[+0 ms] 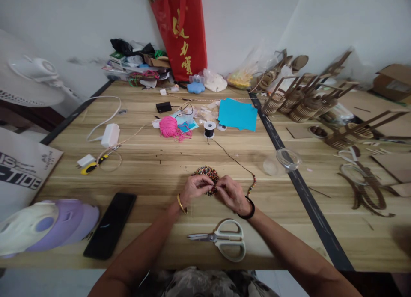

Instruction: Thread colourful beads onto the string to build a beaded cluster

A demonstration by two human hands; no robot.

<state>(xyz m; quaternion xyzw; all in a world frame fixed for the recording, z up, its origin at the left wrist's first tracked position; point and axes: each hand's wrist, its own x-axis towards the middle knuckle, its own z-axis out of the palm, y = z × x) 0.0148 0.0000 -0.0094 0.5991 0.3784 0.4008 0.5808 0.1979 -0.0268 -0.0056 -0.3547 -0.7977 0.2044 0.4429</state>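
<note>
Over a pile of small multicoloured beads (pixel 207 173), my left hand (pixel 195 188) and my right hand (pixel 231 193) meet, fingertips nearly touching. Both are closed in a pinch. Whatever lies between the fingertips is too small to make out. A black cord (pixel 229 153) runs from a white spool (pixel 209 129) toward my right wrist. Strung beads (pixel 252 185) sit on its near part, which then passes out of sight behind the wrist. White-handled scissors (pixel 221 238) lie nearer the table edge, below my hands, with the blades pointing left.
A phone (pixel 111 225) and a purple-and-white device (pixel 48 226) lie at left, near a yellow cutter (pixel 93 164). Farther back are pink yarn (pixel 168 126) and blue sheets (pixel 237 114). A clear round container (pixel 288 159) stands right, before small woven baskets (pixel 305 108).
</note>
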